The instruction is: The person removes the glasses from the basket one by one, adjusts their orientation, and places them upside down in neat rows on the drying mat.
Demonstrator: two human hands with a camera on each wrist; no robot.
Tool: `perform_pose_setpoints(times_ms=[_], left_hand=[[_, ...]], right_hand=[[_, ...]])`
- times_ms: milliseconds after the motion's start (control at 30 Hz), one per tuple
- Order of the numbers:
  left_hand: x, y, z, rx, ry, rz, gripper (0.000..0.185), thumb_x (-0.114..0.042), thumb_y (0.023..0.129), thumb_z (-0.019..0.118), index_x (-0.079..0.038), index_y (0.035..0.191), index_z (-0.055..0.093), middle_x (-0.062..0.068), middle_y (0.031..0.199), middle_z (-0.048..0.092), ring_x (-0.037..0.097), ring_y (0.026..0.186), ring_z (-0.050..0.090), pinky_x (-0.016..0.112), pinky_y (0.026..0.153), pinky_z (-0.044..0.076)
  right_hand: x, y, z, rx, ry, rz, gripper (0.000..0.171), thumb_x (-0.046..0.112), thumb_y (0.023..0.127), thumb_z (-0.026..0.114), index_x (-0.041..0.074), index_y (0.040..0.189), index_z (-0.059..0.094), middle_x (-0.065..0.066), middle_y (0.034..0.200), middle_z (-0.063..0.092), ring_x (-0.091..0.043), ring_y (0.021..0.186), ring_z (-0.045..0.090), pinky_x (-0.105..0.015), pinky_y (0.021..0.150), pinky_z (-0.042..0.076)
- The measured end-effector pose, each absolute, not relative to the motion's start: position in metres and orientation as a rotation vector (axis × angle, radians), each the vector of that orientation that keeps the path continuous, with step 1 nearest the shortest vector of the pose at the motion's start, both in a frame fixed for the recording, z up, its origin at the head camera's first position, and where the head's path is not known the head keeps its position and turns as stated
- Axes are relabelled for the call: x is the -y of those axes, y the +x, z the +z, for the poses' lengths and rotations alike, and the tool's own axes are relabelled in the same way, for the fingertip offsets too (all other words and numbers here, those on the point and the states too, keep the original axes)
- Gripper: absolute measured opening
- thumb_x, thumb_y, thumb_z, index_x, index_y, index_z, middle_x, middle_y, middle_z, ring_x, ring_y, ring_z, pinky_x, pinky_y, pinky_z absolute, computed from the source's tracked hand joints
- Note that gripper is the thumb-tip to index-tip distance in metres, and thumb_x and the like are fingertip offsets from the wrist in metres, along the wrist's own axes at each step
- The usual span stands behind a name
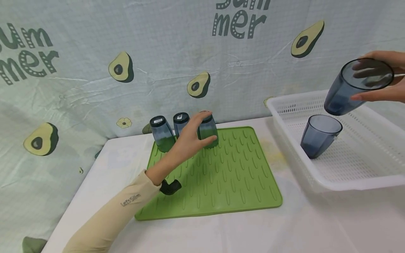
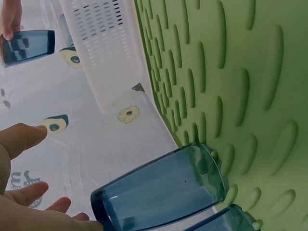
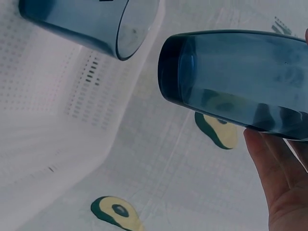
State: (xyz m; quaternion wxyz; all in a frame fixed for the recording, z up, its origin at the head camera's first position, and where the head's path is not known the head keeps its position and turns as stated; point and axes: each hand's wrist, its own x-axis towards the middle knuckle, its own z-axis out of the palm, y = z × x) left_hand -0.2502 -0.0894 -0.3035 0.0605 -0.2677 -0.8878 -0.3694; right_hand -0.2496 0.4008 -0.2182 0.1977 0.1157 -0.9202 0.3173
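Note:
My right hand grips a blue tinted drinking glass up over the white basket, tilted with its mouth toward me. In the right wrist view, fingertips lie along the side of this glass. Below it a second blue glass stands mouth up in the basket, leaning a little. My left hand is by the rightmost of three upside-down glasses on the green mat, fingers and thumb spread. In the left wrist view, its fingertips come close to the base of that glass.
The green ridged mat lies mid-table, with upside-down glasses along its back left edge. A white perforated basket stands at the right. Behind the table hangs an avocado-print cloth. A black band shows at my left wrist.

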Motion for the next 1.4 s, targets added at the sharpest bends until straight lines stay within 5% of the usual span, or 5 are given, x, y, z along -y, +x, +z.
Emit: perform_pose_setpoints(times_ms=[633, 867, 1133, 1267, 1400], left_hand=[[0.067, -0.237, -0.314, 2.609, -0.978, -1.266, 0.072, -0.018, 0.095, 0.075, -0.010, 0.156, 0.038, 0.007, 0.161, 0.036, 0.022, 0.150, 0.031, 0.047, 0.120, 0.032], [0.055, -0.234, -0.316, 2.570, -1.048, -1.273, 0.073, -0.017, 0.095, 0.075, -0.008, 0.156, 0.038, 0.008, 0.160, 0.038, 0.021, 0.150, 0.032, 0.043, 0.120, 0.032], [0.044, -0.232, -0.315, 2.548, -1.068, -1.277, 0.073, -0.019, 0.094, 0.076, -0.010, 0.156, 0.039, 0.007, 0.159, 0.039, 0.020, 0.149, 0.034, 0.041, 0.120, 0.032], [0.040, -0.232, -0.314, 2.544, -1.081, -1.302, 0.072, -0.019, 0.095, 0.076, -0.011, 0.156, 0.039, 0.006, 0.159, 0.039, 0.018, 0.149, 0.033, 0.039, 0.121, 0.031], [0.036, -0.231, -0.313, 2.551, -1.076, -1.304, 0.073, -0.020, 0.094, 0.076, -0.011, 0.156, 0.039, 0.005, 0.160, 0.039, 0.017, 0.149, 0.033, 0.039, 0.121, 0.031]], right_hand=[[-0.367, -0.240, -0.214, 2.580, 0.486, 0.887, 0.079, 0.004, 0.074, 0.091, 0.013, 0.141, 0.052, 0.033, 0.108, 0.052, 0.021, 0.086, 0.052, 0.004, 0.073, 0.038], [-0.354, -0.231, -0.208, 2.736, 0.378, 0.694, 0.089, 0.022, 0.078, 0.091, 0.011, 0.152, 0.042, -0.032, 0.130, 0.058, -0.059, 0.105, 0.052, -0.044, 0.084, 0.054], [-0.343, -0.225, -0.206, 2.633, 0.440, 0.707, 0.092, 0.020, 0.065, 0.099, 0.020, 0.145, 0.055, 0.024, 0.106, 0.064, 0.024, 0.081, 0.049, -0.003, 0.062, 0.035], [-0.336, -0.222, -0.208, 2.606, 0.471, 0.797, 0.090, 0.016, 0.062, 0.100, 0.023, 0.141, 0.059, 0.034, 0.102, 0.060, 0.022, 0.084, 0.052, -0.003, 0.063, 0.038], [-0.327, -0.222, -0.210, 2.609, 0.476, 0.725, 0.092, 0.017, 0.060, 0.101, 0.018, 0.141, 0.059, 0.010, 0.112, 0.071, -0.018, 0.095, 0.071, 0.001, 0.063, 0.037]])
